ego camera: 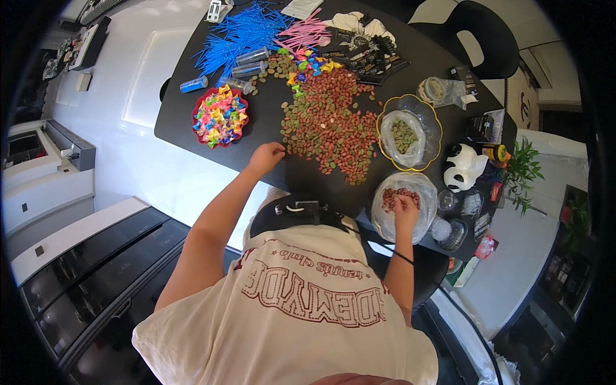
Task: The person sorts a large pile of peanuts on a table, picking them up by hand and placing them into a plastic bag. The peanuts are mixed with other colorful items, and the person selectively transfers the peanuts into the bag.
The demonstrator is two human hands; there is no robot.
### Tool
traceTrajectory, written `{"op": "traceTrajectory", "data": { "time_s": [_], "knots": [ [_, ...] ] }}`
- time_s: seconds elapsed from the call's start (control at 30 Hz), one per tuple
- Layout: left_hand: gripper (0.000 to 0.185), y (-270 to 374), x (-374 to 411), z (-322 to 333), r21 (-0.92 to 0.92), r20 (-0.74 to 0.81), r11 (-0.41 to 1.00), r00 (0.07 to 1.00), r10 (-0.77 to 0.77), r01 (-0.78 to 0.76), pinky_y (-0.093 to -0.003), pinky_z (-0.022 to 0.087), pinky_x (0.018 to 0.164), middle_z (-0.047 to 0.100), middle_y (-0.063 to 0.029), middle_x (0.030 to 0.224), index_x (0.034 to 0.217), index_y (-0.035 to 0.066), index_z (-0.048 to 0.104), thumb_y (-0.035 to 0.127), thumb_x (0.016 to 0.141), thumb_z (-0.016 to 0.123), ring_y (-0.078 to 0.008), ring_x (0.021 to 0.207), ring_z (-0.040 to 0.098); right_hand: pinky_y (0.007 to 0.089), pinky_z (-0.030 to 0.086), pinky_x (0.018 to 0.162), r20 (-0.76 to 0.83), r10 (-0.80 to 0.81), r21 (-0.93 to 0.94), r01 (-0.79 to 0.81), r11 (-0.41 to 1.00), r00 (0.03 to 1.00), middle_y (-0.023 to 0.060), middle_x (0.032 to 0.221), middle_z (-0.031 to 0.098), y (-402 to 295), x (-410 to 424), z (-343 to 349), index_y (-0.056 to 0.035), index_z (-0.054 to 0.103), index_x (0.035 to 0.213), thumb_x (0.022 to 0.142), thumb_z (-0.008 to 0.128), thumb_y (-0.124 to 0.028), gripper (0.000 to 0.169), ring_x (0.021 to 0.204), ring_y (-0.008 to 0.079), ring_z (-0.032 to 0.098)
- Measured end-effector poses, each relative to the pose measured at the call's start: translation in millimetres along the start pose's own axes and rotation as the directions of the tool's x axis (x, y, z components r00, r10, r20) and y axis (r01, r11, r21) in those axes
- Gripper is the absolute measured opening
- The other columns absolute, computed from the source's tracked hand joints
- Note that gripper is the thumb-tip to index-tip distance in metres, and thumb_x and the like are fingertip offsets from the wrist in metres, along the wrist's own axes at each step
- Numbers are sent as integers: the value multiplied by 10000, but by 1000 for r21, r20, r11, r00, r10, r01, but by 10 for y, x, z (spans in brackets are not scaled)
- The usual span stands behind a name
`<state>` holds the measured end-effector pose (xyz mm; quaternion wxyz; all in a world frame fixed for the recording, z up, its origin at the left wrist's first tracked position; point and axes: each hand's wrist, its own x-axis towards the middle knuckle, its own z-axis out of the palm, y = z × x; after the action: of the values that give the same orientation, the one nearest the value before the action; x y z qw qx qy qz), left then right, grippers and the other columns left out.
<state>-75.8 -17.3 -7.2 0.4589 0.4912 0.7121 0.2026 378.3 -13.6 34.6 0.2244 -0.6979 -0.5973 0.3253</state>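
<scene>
A mixed pile of red-skinned peanuts (332,126) and flat green beans (292,119) spreads over the dark table. At the pile's near left edge is my left hand (267,158), its fingertips drawn together; whether they pinch anything is too small to tell. My right hand (407,211) reaches into a bowl lined with a clear plastic bag (382,222), its fingertips down at the red peanuts (389,199) inside. What those fingers hold is hidden. Just beyond stands a gold-rimmed scalloped glass bowl (435,120), where another plastic bag contains green beans (403,136).
A red bowl (194,130) of wrapped candies stands left. Behind the pile lie blue sticks (245,33), pink sticks (305,31), clear tubes (249,70) and black packets (370,55). Rightward are a panda figure (461,168), a lidded jar (433,91) and clear plastic containers (452,236).
</scene>
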Motion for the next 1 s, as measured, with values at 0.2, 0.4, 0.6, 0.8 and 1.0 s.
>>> {"op": "traceTrajectory", "data": {
  "time_s": [0.2, 0.4, 0.6, 0.8, 1.0],
  "knots": [
    [273, -225, 100, -38, 124, -142, 991, 988, 60, -42, -383, 494, 707, 648, -132, 860, 1049, 57, 615, 157, 796, 639, -301, 808, 629, 377, 493, 694, -40, 195, -317, -198, 927, 980, 154, 812, 667, 40, -153, -116, -47, 683, 867, 785, 673, -209, 182, 765, 309, 639],
    [244, -23, 333, 90, 328, -161, 941, 977, 140, -81, -411, 494, 739, 604, -103, 912, 1025, 95, 597, 159, 793, 635, -310, 871, 611, 390, 490, 679, -126, 205, -320, -235, 918, 971, 168, 804, 666, 51, -204, -75, -31, 685, 854, 803, 659, -211, 189, 759, 332, 637],
    [208, -64, 412, 138, 420, -102, 906, 989, 105, -53, -424, 496, 747, 606, -107, 917, 980, 93, 602, 176, 793, 634, -318, 883, 609, 376, 486, 677, -163, 184, -308, -228, 924, 969, 165, 790, 665, -96, -171, -57, -26, 682, 855, 833, 645, -258, 235, 738, 324, 633],
    [164, 151, 475, 81, 249, 125, 960, 987, 99, -128, -389, 506, 707, 658, -112, 855, 905, 52, 619, 160, 786, 653, -291, 817, 639, 325, 487, 670, 20, -77, -62, 78, 995, 997, 133, 859, 671, -436, 101, 356, -47, 671, 963, 855, 621, -238, 225, 732, 257, 638],
    [199, 984, 312, 201, 12, 366, 868, 810, 458, -496, -322, 497, 637, 655, -98, 762, 917, 14, 636, 179, 809, 655, -182, 668, 637, 314, 504, 663, 330, -326, 101, 310, 945, 886, 124, 933, 669, -1453, 186, 857, -54, 642, 1068, 845, 644, -247, 296, 753, 256, 650]
  ]
}}
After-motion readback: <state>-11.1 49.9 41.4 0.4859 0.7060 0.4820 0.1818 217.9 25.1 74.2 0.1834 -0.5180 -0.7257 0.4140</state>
